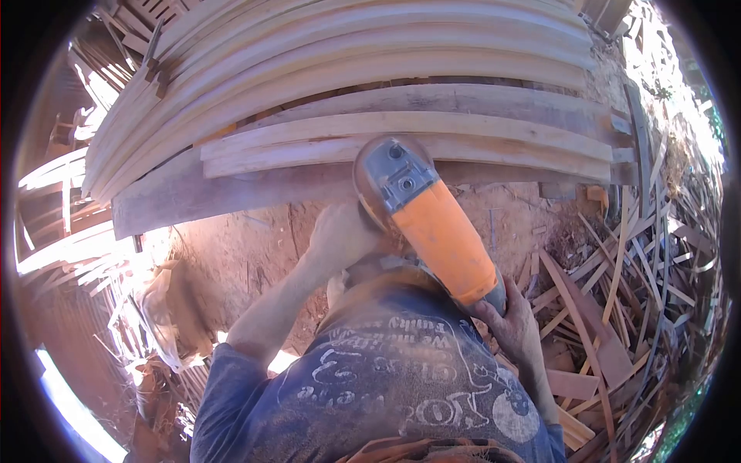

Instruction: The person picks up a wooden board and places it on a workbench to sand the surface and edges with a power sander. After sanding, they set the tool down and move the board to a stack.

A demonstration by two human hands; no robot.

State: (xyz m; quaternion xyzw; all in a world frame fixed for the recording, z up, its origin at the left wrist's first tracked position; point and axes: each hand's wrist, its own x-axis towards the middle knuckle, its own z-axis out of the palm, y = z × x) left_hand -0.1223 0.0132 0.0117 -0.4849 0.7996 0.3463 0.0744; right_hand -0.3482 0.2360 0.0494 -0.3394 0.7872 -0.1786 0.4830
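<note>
An orange angle grinder (444, 235) with a grey metal head lies across the middle of the view, its round disc (361, 174) against a pale curved wooden strip (309, 150). My right hand (511, 318) is wrapped around the grinder's dark rear end, close to my shirt. Beside the head, my left hand (345, 234) is closed at the grinder's side; the part inside its fingers is hidden. The pale strip rests on a wider grey board (181, 189), and a second pale strip (432, 123) runs along its far side.
Many curved wooden strips (370, 38) are stacked beyond the board. Wood offcuts (610, 339) lie heaped on the right. Bare reddish ground (239, 247) shows between me and the board, with a bag-like bundle (170, 316) at the left.
</note>
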